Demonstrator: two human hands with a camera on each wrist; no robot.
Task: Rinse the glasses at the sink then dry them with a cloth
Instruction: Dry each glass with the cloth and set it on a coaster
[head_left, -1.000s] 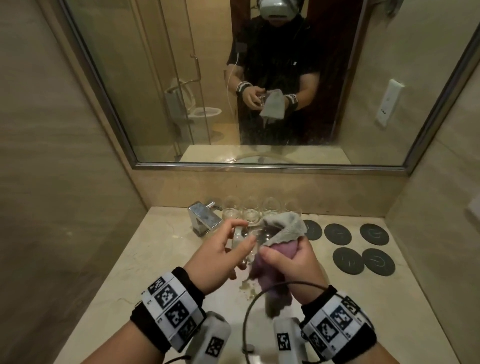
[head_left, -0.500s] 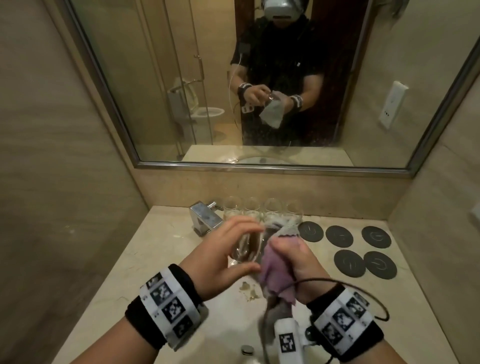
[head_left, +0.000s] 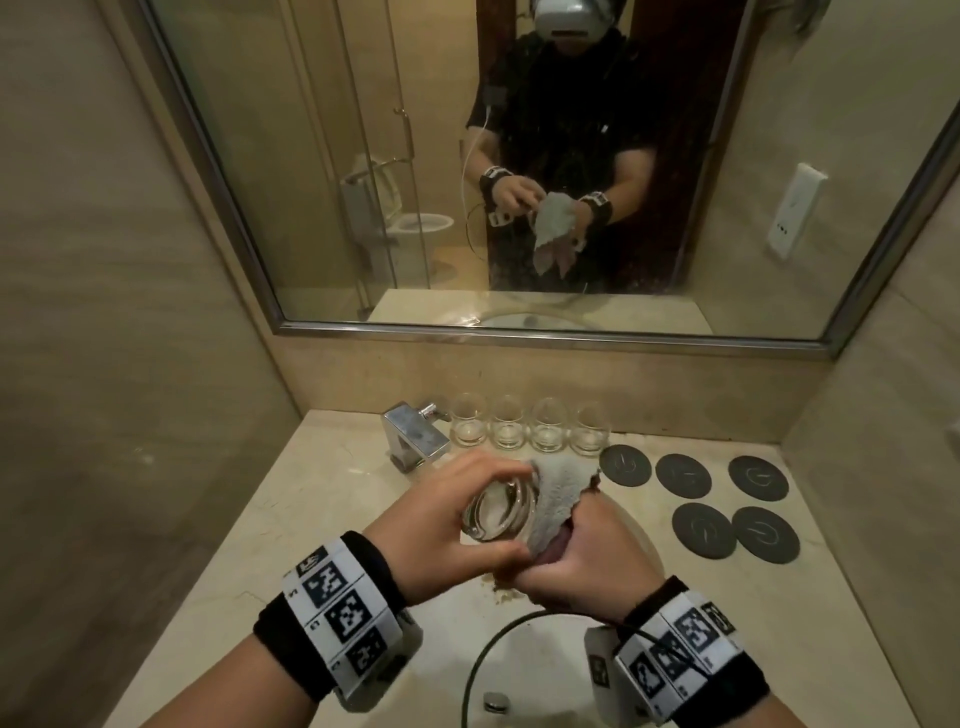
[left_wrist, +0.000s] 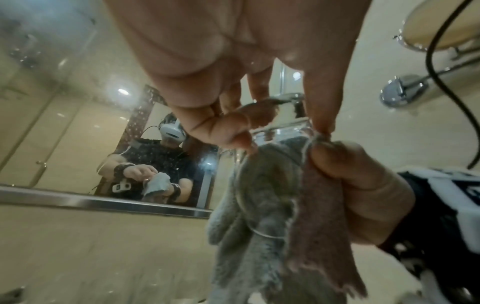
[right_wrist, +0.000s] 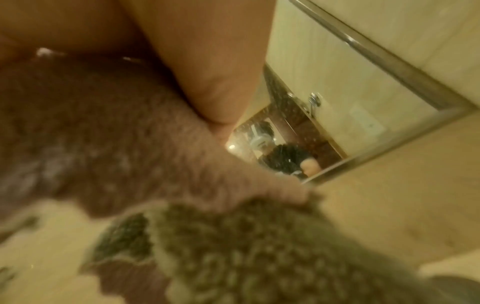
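Note:
A clear glass (head_left: 500, 514) is held above the sink, tilted with its base toward me. My left hand (head_left: 447, 525) grips it by the side, fingers curled over its rim end. My right hand (head_left: 582, 561) grips a grey and pink cloth (head_left: 558, 499) and presses it against the glass's right side. In the left wrist view the cloth (left_wrist: 280, 205) wraps the glass (left_wrist: 283, 131) under my left fingers (left_wrist: 233, 131). The right wrist view is filled by the blurred cloth (right_wrist: 130, 144) in my right hand. Several more clear glasses (head_left: 530, 428) stand in a row at the back wall.
A chrome tap (head_left: 415, 434) stands left of the glass row. Several dark round coasters (head_left: 722, 504) lie on the counter (head_left: 197, 571) at the right. The sink basin (head_left: 452, 670) with its drain (head_left: 496, 702) is below my hands. A mirror (head_left: 311, 156) covers the wall ahead.
The glass has turned in my left hand so its base faces me. The cloth has shifted from over the glass's top to its right side, and my right hand has dropped lower.

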